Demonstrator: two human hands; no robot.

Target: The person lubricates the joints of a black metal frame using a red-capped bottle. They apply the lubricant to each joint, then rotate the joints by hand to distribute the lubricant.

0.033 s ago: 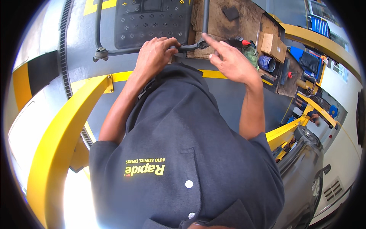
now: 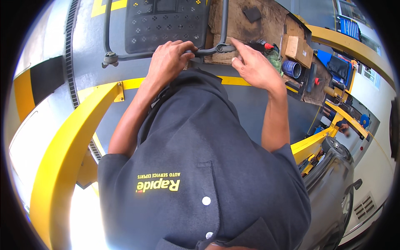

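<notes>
A dark grey tubular metal bar [image 2: 135,56] runs across in front of me, with bars rising from its two ends like a frame. My left hand [image 2: 168,60] is curled over it from above, thumb and fingers closed on it. At the bar's right end is a ring-shaped joint [image 2: 221,48] with a short flat tip pointing right. Beside that tip is my right hand [image 2: 257,66], index finger stretched out and thumb apart; the fingertip meets or nearly meets it. Behind the bar lies a dark panel [image 2: 166,27] with flower-shaped holes.
Stained cardboard [image 2: 271,21] covers a surface at the right, bearing a small carton [image 2: 298,52], a blue can [image 2: 291,69] and a green cloth [image 2: 274,59]. Yellow posts [image 2: 62,146] flank me. A dark car [image 2: 327,183] stands at right; a person [image 2: 343,127] is farther off.
My right hand's index finger has drawn back to the right, off the ring joint, so the joint's flat tip now shows. The left hand stays on the bar.
</notes>
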